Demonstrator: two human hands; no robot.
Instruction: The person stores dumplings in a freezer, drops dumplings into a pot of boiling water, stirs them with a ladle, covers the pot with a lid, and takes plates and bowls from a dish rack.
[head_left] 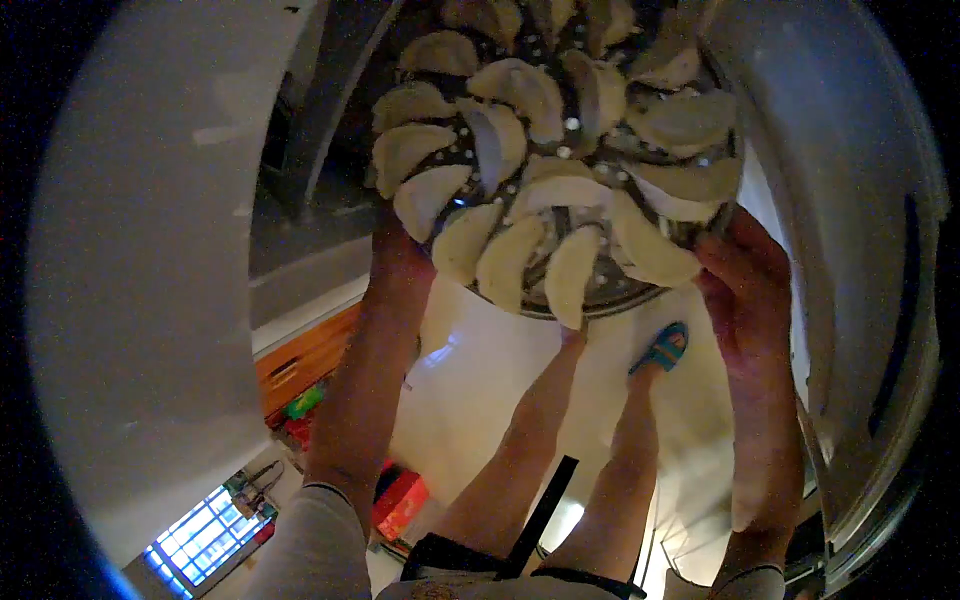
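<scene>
The right grip (745, 270) clasps the tray (625, 303) at its right edge; the left grip (402, 245) bears its left edge, fingers largely hidden. The one tray, held up above the floor (480, 385), carries about eighteen dumplings (650, 245), though the top of the view cuts some off. The work at this moment looks like supporting the loaded tray two-handed; moving it would call for keeping it level, as several dumplings lie close to the rim. Below show two legs (615, 455) and one blue slipper (662, 350).
</scene>
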